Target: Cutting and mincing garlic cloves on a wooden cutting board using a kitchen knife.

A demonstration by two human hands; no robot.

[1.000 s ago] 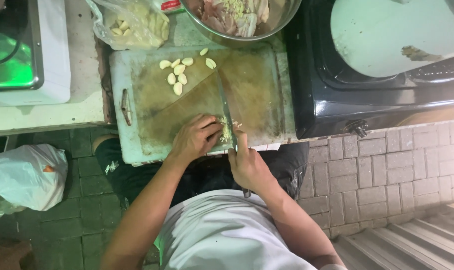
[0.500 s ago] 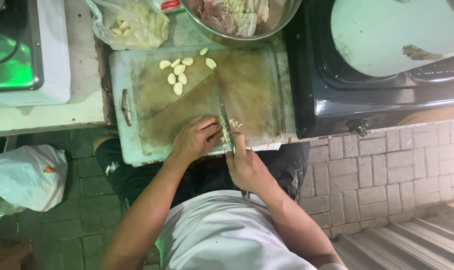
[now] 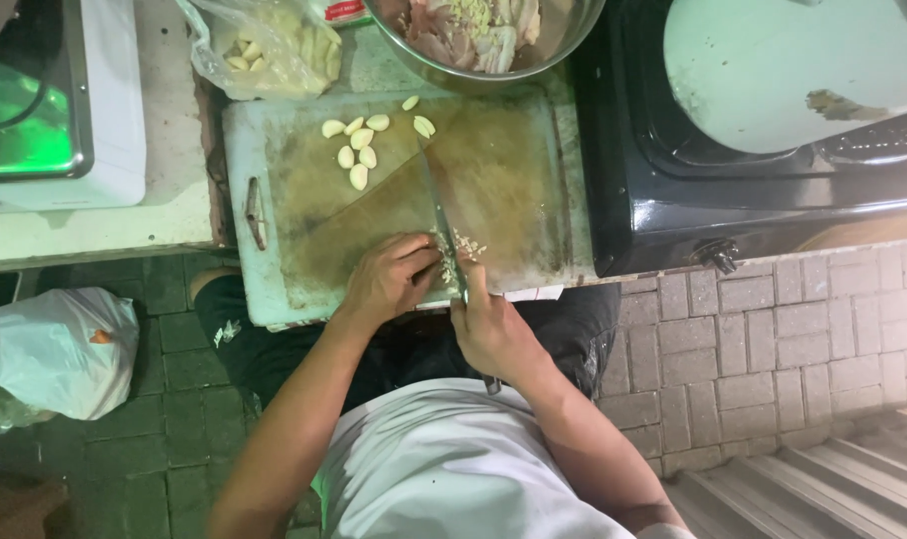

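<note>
A black stove (image 3: 673,200) is filling the right of the view with a large pale lid (image 3: 773,70) lying over it, and beside it a worn, stained cutting board (image 3: 503,180) is lying across the counter edge, with a metal bowl (image 3: 563,40) of raw meat pieces touching its far side and a clear bag (image 3: 264,50) of more peeled cloves at its far left corner. A white plastic bag (image 3: 54,349) is sitting on the brick floor below. The right hand (image 3: 493,334) is wrapping closed around the handle of a knife (image 3: 443,230), its thin blade lying across the board and coming down near the front edge. The left hand (image 3: 388,277) is curling its fingers together, pressing down on the clove being cut just beside the blade. Judging by the board, the chopping is only getting started: one small pile of minced garlic (image 3: 463,248) is lying by the knife, while eight whole garlic cloves (image 3: 358,150) are waiting untouched near the far edge, six clustered and two a little apart toward the bowl.
</note>
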